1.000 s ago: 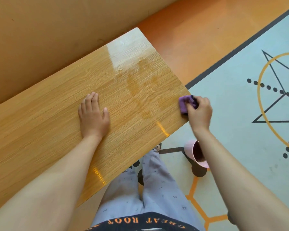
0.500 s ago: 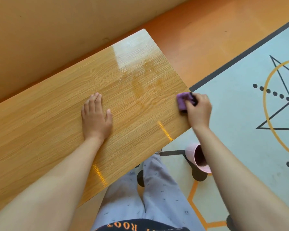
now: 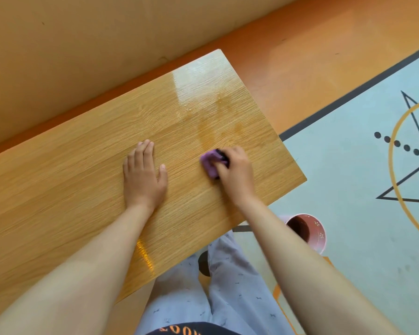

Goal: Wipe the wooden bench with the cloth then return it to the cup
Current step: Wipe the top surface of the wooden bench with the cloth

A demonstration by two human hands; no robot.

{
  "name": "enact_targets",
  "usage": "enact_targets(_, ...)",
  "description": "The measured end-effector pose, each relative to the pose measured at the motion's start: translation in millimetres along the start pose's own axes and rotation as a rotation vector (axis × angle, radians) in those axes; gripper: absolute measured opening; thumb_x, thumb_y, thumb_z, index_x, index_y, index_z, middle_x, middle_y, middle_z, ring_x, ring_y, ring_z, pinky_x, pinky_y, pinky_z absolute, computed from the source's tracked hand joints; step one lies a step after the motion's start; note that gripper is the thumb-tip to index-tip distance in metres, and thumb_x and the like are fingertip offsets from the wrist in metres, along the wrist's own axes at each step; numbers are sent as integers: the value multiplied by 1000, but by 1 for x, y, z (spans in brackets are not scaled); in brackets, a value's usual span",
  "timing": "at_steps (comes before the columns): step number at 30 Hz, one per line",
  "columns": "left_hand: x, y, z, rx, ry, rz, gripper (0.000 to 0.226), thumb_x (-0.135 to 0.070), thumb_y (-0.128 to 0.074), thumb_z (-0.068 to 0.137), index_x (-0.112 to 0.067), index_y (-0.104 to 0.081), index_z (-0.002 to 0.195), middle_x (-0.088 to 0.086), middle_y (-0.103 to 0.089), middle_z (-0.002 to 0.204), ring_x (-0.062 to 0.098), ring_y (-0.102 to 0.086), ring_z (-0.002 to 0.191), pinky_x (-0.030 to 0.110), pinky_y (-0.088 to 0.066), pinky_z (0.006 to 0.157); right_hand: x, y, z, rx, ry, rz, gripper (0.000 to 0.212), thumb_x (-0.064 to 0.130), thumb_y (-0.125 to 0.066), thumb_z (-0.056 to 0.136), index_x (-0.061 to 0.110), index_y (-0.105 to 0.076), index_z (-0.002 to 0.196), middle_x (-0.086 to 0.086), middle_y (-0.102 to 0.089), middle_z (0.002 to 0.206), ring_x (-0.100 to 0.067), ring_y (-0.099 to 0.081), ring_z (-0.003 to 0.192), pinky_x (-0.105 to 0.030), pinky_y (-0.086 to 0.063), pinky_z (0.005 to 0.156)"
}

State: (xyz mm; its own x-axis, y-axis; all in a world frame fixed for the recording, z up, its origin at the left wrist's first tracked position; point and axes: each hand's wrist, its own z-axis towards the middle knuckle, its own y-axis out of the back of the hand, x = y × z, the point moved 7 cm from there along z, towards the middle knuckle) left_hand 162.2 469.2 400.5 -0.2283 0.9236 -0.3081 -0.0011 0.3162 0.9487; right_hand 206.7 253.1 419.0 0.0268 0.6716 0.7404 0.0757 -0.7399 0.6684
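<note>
The wooden bench (image 3: 70, 189) runs from the lower left to a corner at the right, its glossy top showing damp streaks near the far end. My right hand (image 3: 236, 172) presses a small purple cloth (image 3: 211, 163) flat on the bench top, a little right of centre. My left hand (image 3: 143, 175) lies palm down on the wood, fingers together, just left of the cloth. The pink cup (image 3: 307, 232) stands on the floor mat below the bench's right corner, partly hidden by my right forearm, with nothing seen inside.
A tan wall (image 3: 82, 44) backs the bench, with an orange floor strip (image 3: 300, 56) beyond its far end. A pale mat (image 3: 348, 165) with black and yellow patterns covers the floor to the right. My legs (image 3: 215, 298) in grey trousers are below the bench edge.
My right hand has slid the purple cloth leftward from the bench's right edge toward the middle. My left hand has stayed flat in place.
</note>
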Motion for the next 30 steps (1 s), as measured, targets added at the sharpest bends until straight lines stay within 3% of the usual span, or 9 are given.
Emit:
enact_targets(3,0,0,0,6,3,0,58,-27,-50,93,-7,-33,145,9,-34,152,26,-25,142,46,-18,117,-39,55,33,-189,-135,-56,18,15,-63,84,8,-69,99,-12,-61,97,-27,-57,93,-20,-32,74)
enact_targets(6,0,0,1,10,4,-1,58,-27,-50,93,-7,-33,145,9,-34,151,26,-25,142,45,-18,117,-51,67,44,-238,-217,-67,18,20,-64,86,8,-68,100,-11,-60,100,-26,-55,95,-18,-31,74)
enact_targets(8,1,0,1,8,8,-5,58,-27,-49,92,-7,-34,145,9,-35,151,27,-25,142,45,-18,117,-34,43,38,-197,-182,-57,17,15,-63,84,8,-67,99,-11,-59,99,-26,-56,95,-20,-33,76)
enact_targets(12,2,0,2,2,10,5,62,-36,-38,88,-6,-37,143,10,-38,148,27,-29,139,45,-21,116,27,-38,17,42,11,7,13,15,-66,80,9,-67,92,-7,-56,92,-23,-53,92,-28,-40,80)
enact_targets(15,2,-1,4,10,13,11,63,-37,-36,87,-7,-37,143,9,-38,149,27,-28,139,44,-21,116,42,-48,23,94,82,20,12,16,-67,80,9,-68,90,-6,-57,90,-23,-54,90,-29,-42,80)
enact_targets(20,3,-3,3,38,15,27,62,-37,-37,90,-9,-33,145,7,-35,151,24,-25,142,43,-19,117,-24,38,75,-189,-119,-63,17,14,-63,83,5,-67,97,-15,-59,95,-30,-56,91,-24,-34,76)
enact_targets(23,3,-3,4,48,19,29,62,-38,-36,90,-9,-33,145,7,-35,150,24,-26,142,44,-21,117,-45,64,92,-267,-208,-110,18,18,-63,85,5,-66,97,-16,-58,97,-32,-55,93,-24,-33,76)
enact_targets(26,3,-4,3,63,24,27,63,-39,-34,89,-9,-33,145,7,-35,150,24,-26,142,44,-20,117,-21,31,84,-200,-171,-96,16,15,-63,84,6,-66,97,-14,-58,98,-30,-55,94,-22,-31,77)
enact_targets(30,3,-4,4,54,32,26,64,-38,-35,87,-8,-37,143,8,-38,149,25,-29,139,44,-23,115,42,-47,57,12,29,7,17,10,-65,77,8,-67,95,-11,-58,95,-27,-54,95,-23,-35,82)
